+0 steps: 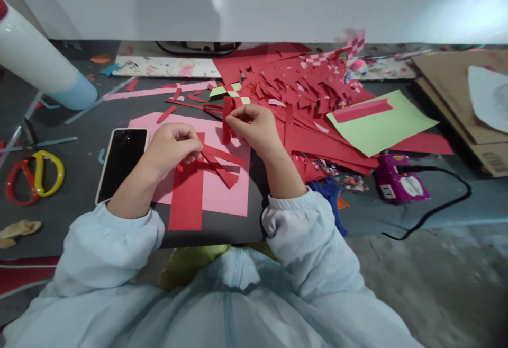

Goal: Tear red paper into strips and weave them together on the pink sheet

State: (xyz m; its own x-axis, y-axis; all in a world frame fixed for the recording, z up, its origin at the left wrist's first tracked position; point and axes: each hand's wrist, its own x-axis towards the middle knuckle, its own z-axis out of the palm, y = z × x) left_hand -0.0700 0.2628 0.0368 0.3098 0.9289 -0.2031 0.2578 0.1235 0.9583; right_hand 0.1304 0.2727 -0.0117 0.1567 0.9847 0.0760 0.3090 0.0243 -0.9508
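My left hand (174, 146) is closed, pinching several narrow red paper strips (223, 167) that fan out to the right. Under it lie a wide red paper piece (186, 199) and a pink sheet (228, 199). My right hand (254, 128) is closed with thumb and fingers on a red strip (226, 120) held upright over the sheet's upper edge. Just behind that hand is a small green and red checkered paper piece (234, 91), partly hidden by the fingers.
Left of the sheet lie a phone (123, 162), scissors (35, 177) and a white bottle (47, 62). Red paper scraps (301, 88) pile up behind, with a green sheet (381, 125), a purple box (400, 178) with a black cable, and cardboard (452, 94) to the right.
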